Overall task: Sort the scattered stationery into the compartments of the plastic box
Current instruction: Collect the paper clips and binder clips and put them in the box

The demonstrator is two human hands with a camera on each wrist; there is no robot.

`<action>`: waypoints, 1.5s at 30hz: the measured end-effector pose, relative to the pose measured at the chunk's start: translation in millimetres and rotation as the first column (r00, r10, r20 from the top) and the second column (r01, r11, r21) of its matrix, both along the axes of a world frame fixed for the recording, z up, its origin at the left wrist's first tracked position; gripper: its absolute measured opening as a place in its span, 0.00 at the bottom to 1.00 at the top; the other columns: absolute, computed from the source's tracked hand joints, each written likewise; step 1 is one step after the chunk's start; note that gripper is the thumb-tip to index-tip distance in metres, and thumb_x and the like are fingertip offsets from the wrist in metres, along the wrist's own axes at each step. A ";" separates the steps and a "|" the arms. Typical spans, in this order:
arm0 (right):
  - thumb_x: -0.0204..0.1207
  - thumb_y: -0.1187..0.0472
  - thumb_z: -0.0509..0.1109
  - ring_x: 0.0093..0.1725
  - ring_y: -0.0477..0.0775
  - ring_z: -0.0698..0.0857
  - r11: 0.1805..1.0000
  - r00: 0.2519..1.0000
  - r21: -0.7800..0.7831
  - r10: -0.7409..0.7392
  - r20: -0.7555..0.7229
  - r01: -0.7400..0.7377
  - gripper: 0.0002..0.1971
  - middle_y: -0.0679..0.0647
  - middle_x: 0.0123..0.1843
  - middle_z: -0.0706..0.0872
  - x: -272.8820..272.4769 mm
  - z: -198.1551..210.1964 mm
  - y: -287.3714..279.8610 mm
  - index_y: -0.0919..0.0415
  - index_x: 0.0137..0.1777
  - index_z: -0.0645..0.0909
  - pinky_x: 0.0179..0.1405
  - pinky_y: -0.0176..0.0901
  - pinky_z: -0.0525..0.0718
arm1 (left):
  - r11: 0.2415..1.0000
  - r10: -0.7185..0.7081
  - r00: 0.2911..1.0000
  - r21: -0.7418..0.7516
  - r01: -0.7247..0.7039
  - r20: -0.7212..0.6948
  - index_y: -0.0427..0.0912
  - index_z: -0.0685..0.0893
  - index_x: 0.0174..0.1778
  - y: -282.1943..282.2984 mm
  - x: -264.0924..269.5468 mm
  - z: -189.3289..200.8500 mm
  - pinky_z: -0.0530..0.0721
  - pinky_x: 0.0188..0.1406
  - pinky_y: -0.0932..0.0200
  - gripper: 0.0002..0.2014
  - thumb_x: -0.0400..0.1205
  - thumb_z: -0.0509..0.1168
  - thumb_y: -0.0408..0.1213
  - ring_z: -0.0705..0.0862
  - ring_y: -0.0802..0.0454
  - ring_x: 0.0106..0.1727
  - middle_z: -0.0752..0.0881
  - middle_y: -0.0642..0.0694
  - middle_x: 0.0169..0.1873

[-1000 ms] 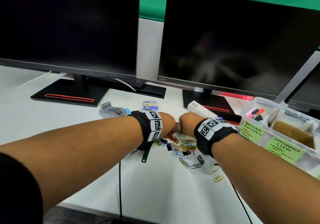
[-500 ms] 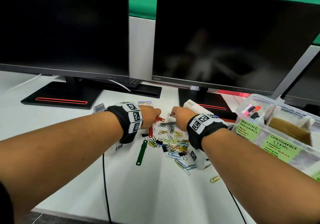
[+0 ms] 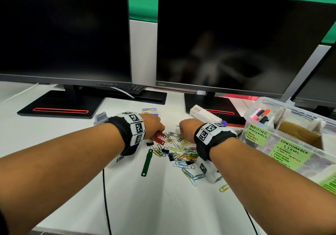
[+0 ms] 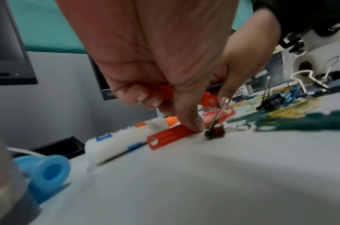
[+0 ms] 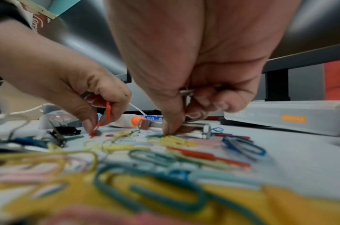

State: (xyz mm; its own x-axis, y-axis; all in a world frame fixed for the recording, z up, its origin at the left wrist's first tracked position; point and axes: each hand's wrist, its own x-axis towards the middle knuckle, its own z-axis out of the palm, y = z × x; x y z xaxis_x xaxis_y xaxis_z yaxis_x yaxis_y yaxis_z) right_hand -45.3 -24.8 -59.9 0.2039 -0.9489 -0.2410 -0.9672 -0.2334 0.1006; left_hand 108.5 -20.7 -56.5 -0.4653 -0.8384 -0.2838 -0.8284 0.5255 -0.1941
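My left hand pinches a red strip on the desk. My right hand pinches a metal strip. Pens sit in the box to my right. I think most paper clips still need sorting.

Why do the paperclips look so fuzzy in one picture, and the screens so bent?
Right wrist view: the nearest paperclips sit too close to the lens, so they blur; the right hand is sharper. Head view: the wide lens bows the monitors.
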 end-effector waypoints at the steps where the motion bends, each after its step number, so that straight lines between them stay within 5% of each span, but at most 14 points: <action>1: 0.80 0.60 0.65 0.48 0.54 0.78 1.000 1.000 -0.014 0.006 -0.004 -0.006 0.13 0.59 0.61 0.85 -0.4 1.2 1.6 0.63 0.62 0.80 0.51 0.42 0.78 | 1.000 0.002 1.000 -0.007 -0.002 -0.018 0.41 0.79 0.66 1.6 1.1 0.4 0.76 0.52 0.63 0.14 0.85 0.59 0.35 0.83 0.47 0.60 0.84 0.44 0.59; 3: 0.80 0.61 0.64 0.54 0.58 0.82 0.998 1.000 -0.054 0.022 -0.008 -0.023 0.13 0.59 0.60 0.84 -1.3 5.8 4.9 0.63 0.62 0.79 0.56 0.45 0.80 | 0.999 0.025 0.999 -0.029 -0.027 -0.047 0.43 0.78 0.66 5.5 3.1 3.0 0.77 0.57 0.59 0.14 0.86 0.58 0.38 0.83 0.47 0.59 0.84 0.45 0.58; 8: 0.80 0.62 0.62 0.59 0.59 0.83 0.990 1.000 -0.142 0.021 0.016 -0.019 0.11 0.59 0.60 0.85 -11.8 21.0 12.2 0.63 0.60 0.79 0.52 0.43 0.78 | 0.989 0.127 0.988 -0.069 -0.134 -0.091 0.45 0.75 0.60 17.1 9.1 13.8 0.76 0.49 0.56 0.09 0.85 0.57 0.36 0.79 0.47 0.49 0.83 0.44 0.57; 13: 0.78 0.65 0.66 0.51 0.58 0.84 0.995 0.995 -0.038 -0.090 0.030 0.091 0.13 0.59 0.58 0.88 -46.5 41.0 37.3 0.65 0.60 0.83 0.42 0.41 0.80 | 0.976 0.187 0.982 -0.111 -0.187 -0.010 0.41 0.73 0.71 35.4 2.8 24.0 0.76 0.56 0.57 0.16 0.88 0.53 0.37 0.78 0.45 0.67 0.80 0.42 0.59; 16: 0.74 0.65 0.70 0.48 0.54 0.83 0.989 0.992 0.096 -0.107 -0.060 0.112 0.13 0.56 0.51 0.88 -72.5 42.5 57.0 0.64 0.57 0.86 0.49 0.41 0.81 | 0.975 0.219 0.975 -0.050 -0.218 0.033 0.39 0.74 0.69 47.3 -0.7 24.2 0.74 0.52 0.57 0.22 0.87 0.54 0.52 0.80 0.45 0.65 0.81 0.43 0.63; 18: 0.71 0.63 0.71 0.44 0.51 0.82 0.980 0.990 0.142 -0.134 -0.045 0.140 0.07 0.52 0.43 0.86 -89.7 38.3 69.5 0.60 0.49 0.85 0.44 0.36 0.82 | 0.972 0.234 0.969 -0.012 -0.234 0.080 0.38 0.76 0.66 52.4 -2.9 21.3 0.75 0.51 0.58 0.27 0.82 0.58 0.58 0.81 0.46 0.57 0.82 0.43 0.56; 21: 0.71 0.62 0.73 0.29 0.44 0.76 0.969 0.987 0.215 -0.143 0.076 0.124 0.05 0.45 0.32 0.83 -105.8 36.3 88.2 0.50 0.39 0.83 0.17 0.25 0.71 | 0.970 0.239 0.957 0.002 -0.242 0.166 0.39 0.82 0.55 53.1 -6.5 17.1 0.73 0.36 0.63 0.29 0.75 0.65 0.63 0.76 0.50 0.45 0.78 0.49 0.39; 24: 0.69 0.63 0.74 0.25 0.45 0.72 0.949 0.968 0.296 -0.167 0.188 0.106 0.06 0.45 0.31 0.85 -111.6 33.2 98.2 0.50 0.37 0.85 0.16 0.30 0.68 | 0.961 0.260 0.936 0.031 -0.275 0.236 0.40 0.80 0.38 57.6 -12.5 16.9 0.68 0.26 0.63 0.26 0.73 0.66 0.64 0.75 0.52 0.38 0.71 0.51 0.27; 27: 0.67 0.62 0.77 0.23 0.41 0.74 0.936 0.979 0.346 -0.127 0.161 0.065 0.10 0.43 0.26 0.82 -107.5 27.4 105.8 0.47 0.31 0.82 0.14 0.28 0.68 | 0.958 0.264 0.931 0.039 -0.283 0.251 0.38 0.84 0.58 60.3 -14.6 14.2 0.72 0.40 0.62 0.28 0.76 0.67 0.60 0.75 0.51 0.44 0.73 0.50 0.28; 30: 0.68 0.63 0.76 0.16 0.36 0.74 0.929 0.985 0.367 -0.109 0.131 0.054 0.12 0.43 0.24 0.80 -102.4 22.2 106.5 0.47 0.28 0.80 0.12 0.24 0.66 | 0.952 0.291 0.934 0.037 -0.305 0.208 0.37 0.84 0.62 58.9 -13.7 15.1 0.71 0.43 0.62 0.27 0.76 0.69 0.56 0.76 0.51 0.45 0.78 0.48 0.40; 35: 0.71 0.63 0.75 0.33 0.44 0.78 0.970 0.991 0.227 -0.108 0.081 0.087 0.04 0.44 0.32 0.80 -90.3 20.0 96.9 0.52 0.42 0.85 0.23 0.28 0.73 | 0.952 0.292 0.936 0.035 -0.304 0.198 0.36 0.84 0.63 58.0 -17.8 16.6 0.74 0.44 0.62 0.24 0.77 0.70 0.49 0.77 0.51 0.46 0.78 0.47 0.43; 38: 0.73 0.63 0.73 0.47 0.49 0.78 0.982 0.992 0.167 -0.103 0.071 0.090 0.12 0.52 0.50 0.86 -87.0 16.7 88.6 0.58 0.57 0.85 0.40 0.35 0.75 | 0.966 0.251 0.944 0.012 -0.260 0.215 0.36 0.83 0.64 62.3 -24.3 15.3 0.78 0.48 0.60 0.22 0.79 0.68 0.47 0.82 0.49 0.52 0.77 0.47 0.45; 42: 0.73 0.62 0.73 0.47 0.47 0.78 0.988 0.987 0.149 -0.066 0.148 0.043 0.05 0.46 0.43 0.83 -94.1 21.8 87.0 0.52 0.47 0.85 0.33 0.27 0.71 | 0.969 0.240 0.951 0.012 -0.247 0.197 0.36 0.81 0.65 66.6 -24.9 13.9 0.76 0.49 0.60 0.23 0.80 0.67 0.48 0.83 0.47 0.63 0.81 0.45 0.48; 45: 0.72 0.60 0.75 0.43 0.45 0.79 0.959 0.997 0.282 -0.027 0.075 0.004 0.08 0.40 0.35 0.81 -104.1 29.0 94.7 0.47 0.36 0.81 0.37 0.29 0.74 | 0.967 0.246 0.954 0.024 -0.253 0.172 0.36 0.80 0.66 66.4 -25.4 13.7 0.76 0.50 0.60 0.22 0.82 0.64 0.49 0.83 0.46 0.61 0.80 0.44 0.48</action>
